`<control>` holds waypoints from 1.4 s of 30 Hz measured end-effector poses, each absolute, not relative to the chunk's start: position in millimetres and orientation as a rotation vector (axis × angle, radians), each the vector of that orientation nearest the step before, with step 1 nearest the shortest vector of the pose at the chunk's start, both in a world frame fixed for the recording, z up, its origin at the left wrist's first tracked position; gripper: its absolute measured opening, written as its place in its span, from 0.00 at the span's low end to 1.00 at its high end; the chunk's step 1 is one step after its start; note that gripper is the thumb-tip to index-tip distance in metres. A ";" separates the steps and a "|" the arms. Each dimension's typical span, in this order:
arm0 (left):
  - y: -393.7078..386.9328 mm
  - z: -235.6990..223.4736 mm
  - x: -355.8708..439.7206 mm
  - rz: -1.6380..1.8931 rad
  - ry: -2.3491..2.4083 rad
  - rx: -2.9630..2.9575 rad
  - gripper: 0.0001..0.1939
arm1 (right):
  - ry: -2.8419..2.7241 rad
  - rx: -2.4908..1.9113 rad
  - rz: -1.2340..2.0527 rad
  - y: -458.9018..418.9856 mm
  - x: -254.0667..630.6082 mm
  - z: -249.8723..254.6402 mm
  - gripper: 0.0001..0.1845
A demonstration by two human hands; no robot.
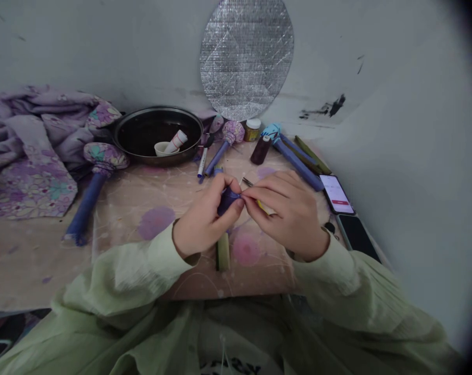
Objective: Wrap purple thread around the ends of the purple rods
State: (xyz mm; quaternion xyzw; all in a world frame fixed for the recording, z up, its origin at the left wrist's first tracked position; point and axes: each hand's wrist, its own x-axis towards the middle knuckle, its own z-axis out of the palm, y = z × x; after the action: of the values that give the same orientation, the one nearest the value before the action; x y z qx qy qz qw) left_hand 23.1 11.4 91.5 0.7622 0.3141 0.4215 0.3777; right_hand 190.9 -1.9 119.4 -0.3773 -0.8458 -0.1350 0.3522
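Note:
My left hand point(207, 216) is closed round a small dark blue piece point(227, 199), a bit of fabric or paper, held over the middle of the table. My right hand point(288, 211) pinches the same blue piece from the right, fingertips pressed against my left thumb. A thin yellowish tool point(261, 205) pokes out under my right fingers. A green stick point(222, 252) hangs down below my left hand; whether my hand holds it is hidden. Both arms wear pale green sleeves.
A dark pan point(158, 134) with a white cup and tube stands at the back. Blue-handled sticks with floral cloth heads point(99, 174) point(226, 140), a brown bottle point(261, 149), a small jar point(252, 129), two phones point(336, 194) point(357, 237) and purple floral cloth point(33, 151) lie around.

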 end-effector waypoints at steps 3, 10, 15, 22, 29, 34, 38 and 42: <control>12.5 90.8 23.1 1.072 0.795 1.945 0.04 | -2.208 -0.980 -0.326 -2.4 191.2 121.1 0.08; 15.5 91.2 25.7 1.136 0.833 2.068 0.06 | -2.247 -1.041 -0.463 -4.5 187.9 121.0 0.09; 14.3 91.5 26.2 1.131 0.825 2.069 0.07 | -2.248 -1.066 -0.491 -6.0 184.3 121.2 0.09; 13.4 90.9 23.4 1.097 0.819 2.046 0.07 | -2.097 -1.162 0.244 -3.8 188.3 130.3 0.05; 13.9 90.5 21.6 1.073 0.796 1.942 0.09 | -2.080 -1.020 0.049 -3.4 191.2 121.6 0.05; 13.4 89.9 21.5 1.072 0.773 1.939 0.11 | -2.095 -1.026 0.010 -1.5 189.9 117.1 0.06; 12.8 91.5 21.8 1.069 0.782 1.937 0.10 | -2.112 -1.071 0.079 -2.5 189.3 116.0 0.06; 11.4 94.6 22.4 1.095 0.782 1.936 0.09 | -2.090 -1.109 0.289 -4.3 188.5 115.2 0.05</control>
State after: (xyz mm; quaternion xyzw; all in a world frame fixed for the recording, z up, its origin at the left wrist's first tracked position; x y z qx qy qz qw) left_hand 22.4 11.4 94.6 0.7588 0.3065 0.4292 0.3822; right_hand 188.5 -4.3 115.2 -0.4321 -0.8148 0.1125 0.3699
